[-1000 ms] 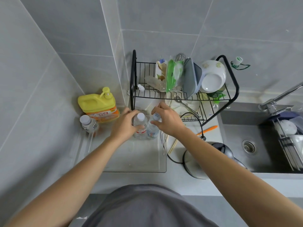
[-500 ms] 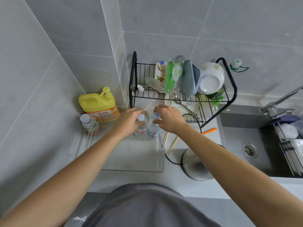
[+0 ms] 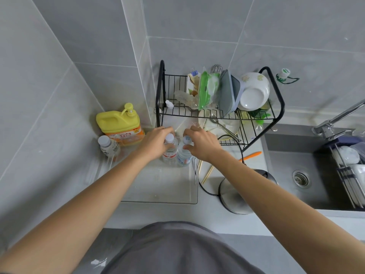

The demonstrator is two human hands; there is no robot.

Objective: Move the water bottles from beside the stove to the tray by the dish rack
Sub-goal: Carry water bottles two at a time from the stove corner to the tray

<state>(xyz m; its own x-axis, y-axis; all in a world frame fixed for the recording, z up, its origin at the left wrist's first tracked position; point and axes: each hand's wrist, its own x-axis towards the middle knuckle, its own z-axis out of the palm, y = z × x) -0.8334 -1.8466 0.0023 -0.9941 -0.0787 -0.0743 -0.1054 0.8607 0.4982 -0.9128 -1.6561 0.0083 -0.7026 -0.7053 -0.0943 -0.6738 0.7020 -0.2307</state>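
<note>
Head view, two bottles (image 3: pixel 169 153) (image 3: pixel 184 155) (upright), two hands (image 3: pixel 156 142) (image 3: pixel 203 144)

The tray (image 3: pixel 158 191) sat on the counter, just left of the dish rack (image 3: pixel 221 107). Two water bottles (image 3: pixel 169 149) stood side by side in the tray's far right corner, touching each other. A third bottle (image 3: pixel 108 146) stood at the tray's far left corner. A soap jug (image 3: pixel 120 123) stood behind the tray. A kettle (image 3: pixel 237 194) sat right of the tray, and the sink (image 3: pixel 296 175) lay farther right.
</note>
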